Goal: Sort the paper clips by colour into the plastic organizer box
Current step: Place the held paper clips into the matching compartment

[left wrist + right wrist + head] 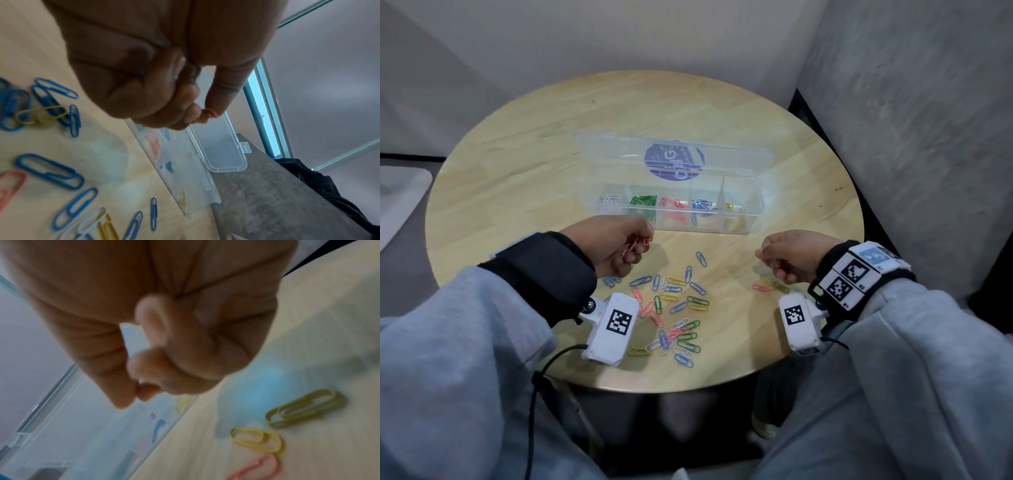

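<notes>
The clear organizer box (755, 219) lies open in the middle of the table, with white, green, pink, blue and yellow clips in separate compartments. My left hand (642, 241) hovers just in front of it and pinches pink paper clips (631, 247) between thumb and fingers; their tip (211, 113) shows at my fingertips. My right hand (762, 255) is curled, thumb against forefinger (123, 395), and no clip shows in it. Under it lie yellow clips (259, 441) and a pink one (255, 467). A mixed pile of loose clips (674, 308) lies between my wrists.
The round wooden table (517, 171) has bare wood on the left and behind the box. The box's lid (674, 154) lies folded back on the far side. A grey wall stands close on the right. Blue clips (51, 170) lie beneath my left wrist.
</notes>
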{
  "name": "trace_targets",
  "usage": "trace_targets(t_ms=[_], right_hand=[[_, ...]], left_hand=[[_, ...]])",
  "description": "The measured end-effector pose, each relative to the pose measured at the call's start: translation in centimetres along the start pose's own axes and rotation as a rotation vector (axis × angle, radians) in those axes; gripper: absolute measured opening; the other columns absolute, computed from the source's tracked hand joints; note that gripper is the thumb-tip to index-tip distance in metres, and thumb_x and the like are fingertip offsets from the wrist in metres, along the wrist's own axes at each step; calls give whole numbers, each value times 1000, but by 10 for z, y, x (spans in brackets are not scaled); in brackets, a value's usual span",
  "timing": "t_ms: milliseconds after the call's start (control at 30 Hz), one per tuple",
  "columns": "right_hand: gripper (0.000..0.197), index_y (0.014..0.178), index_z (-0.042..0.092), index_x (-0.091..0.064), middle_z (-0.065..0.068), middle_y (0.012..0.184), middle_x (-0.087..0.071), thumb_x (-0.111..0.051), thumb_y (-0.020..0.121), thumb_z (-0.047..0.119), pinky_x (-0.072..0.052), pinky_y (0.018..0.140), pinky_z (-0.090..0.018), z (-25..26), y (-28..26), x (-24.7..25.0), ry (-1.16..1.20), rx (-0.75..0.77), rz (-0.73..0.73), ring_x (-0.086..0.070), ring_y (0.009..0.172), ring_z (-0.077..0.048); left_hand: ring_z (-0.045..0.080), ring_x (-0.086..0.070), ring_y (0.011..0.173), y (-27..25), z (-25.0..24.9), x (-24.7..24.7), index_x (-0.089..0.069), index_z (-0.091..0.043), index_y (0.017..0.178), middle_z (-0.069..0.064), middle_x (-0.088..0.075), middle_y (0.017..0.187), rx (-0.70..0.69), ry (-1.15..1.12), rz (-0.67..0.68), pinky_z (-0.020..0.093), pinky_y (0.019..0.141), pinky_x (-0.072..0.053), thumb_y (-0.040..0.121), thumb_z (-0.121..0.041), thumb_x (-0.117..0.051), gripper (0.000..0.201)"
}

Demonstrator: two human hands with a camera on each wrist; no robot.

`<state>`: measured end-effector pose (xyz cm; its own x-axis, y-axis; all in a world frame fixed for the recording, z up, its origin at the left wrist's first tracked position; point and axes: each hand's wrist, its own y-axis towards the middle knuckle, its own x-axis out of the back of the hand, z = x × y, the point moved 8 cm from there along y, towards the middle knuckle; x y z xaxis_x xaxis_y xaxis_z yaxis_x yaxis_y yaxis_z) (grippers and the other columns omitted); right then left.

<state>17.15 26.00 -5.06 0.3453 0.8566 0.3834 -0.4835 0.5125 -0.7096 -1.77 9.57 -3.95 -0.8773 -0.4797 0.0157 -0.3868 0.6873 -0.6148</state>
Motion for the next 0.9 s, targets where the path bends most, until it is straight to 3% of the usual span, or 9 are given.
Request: trace_targets(t_ms=[67, 133, 233, 333, 533, 667, 733, 800, 900], right_hand=[[18, 77, 13, -52, 1, 44, -42, -48, 93, 6, -27, 30, -14, 3, 0, 2, -53, 38, -11, -37, 29, -7], [17, 87, 14, -58, -2, 47, -42, -46, 93, 4, -28, 30, -14, 1, -1, 2, -127, 30, -4, -36, 27, -7], [9, 87, 17, -65, -2, 58, -45, -58, 88, 11, -32, 37, -18, 4, -4, 0, -330, 37, -5, -37, 43, -10], [11, 85, 22, -65, 6, 66, -49, -71, 78, 16, -34, 36, -15, 6, -4, -1, -524, 56, -74, -40, 52, -7], [15, 74, 22, -58, 9, 74, -53, -72, 77, 26, -43, 68, -24, 7, 8, -15, -831, 68, -82, -51, 78, -12], [22, 62, 22, -56, 7, 69, -56, -72, 77, 21, -47, 76, -27, 11, 10, -19, -814, 75, -71, -53, 79, -15], [20, 62, 20, -57, 4, 69, -61, -70, 77, 18, -50, 75, -29, 16, 5, -19, -754, 92, -64, -54, 73, -15], [18, 63, 20, -58, 2, 65, -59, -67, 77, 17, -48, 62, -26, 32, -2, -19, -634, 153, -57, -50, 58, -13], [23, 62, 16, -54, -2, 57, -51, -66, 80, 10, -37, 44, -17, 69, -10, -18, -337, 265, -43, -42, 42, -10]], left_hand=[[6, -31, 34, -1, 0, 0, -41, -15, 66, -2, -41, 51, 1, -43, 12, 9, 30, -18, 88, -11, -40, 23], [6, -33, 33, -2, -1, 0, -41, -14, 66, -1, -44, 50, -6, -75, 21, 8, 30, -19, 88, -10, -39, 23], [5, -35, 32, -3, -3, 1, -41, -14, 65, 0, -46, 53, -7, -92, 27, 9, 29, -22, 87, -9, -38, 23], [5, -36, 33, -4, -3, 3, -43, -14, 67, -1, -46, 52, -11, -106, 14, 9, 29, -23, 87, -7, -38, 22], [6, -44, 33, -2, -4, 7, -52, -13, 76, -1, -51, 49, -18, -170, 4, 10, 31, -32, 88, -5, -34, 23], [11, -58, 42, -1, -9, 8, -56, -6, 84, 9, -56, 69, -38, -293, -5, 15, 41, -50, 90, -3, -30, 26], [17, -66, 62, -1, -11, 7, -57, -3, 89, 14, -59, 83, -50, -353, 6, 21, 56, -58, 88, 1, -26, 32], [23, -64, 84, -1, -15, 7, -57, -2, 93, 17, -59, 95, -72, -399, 14, 27, 71, -58, 87, 5, -21, 37], [24, -61, 91, -3, -29, 9, -55, 0, 96, 17, -59, 97, -106, -485, 9, 25, 67, -58, 85, 4, -20, 37]])
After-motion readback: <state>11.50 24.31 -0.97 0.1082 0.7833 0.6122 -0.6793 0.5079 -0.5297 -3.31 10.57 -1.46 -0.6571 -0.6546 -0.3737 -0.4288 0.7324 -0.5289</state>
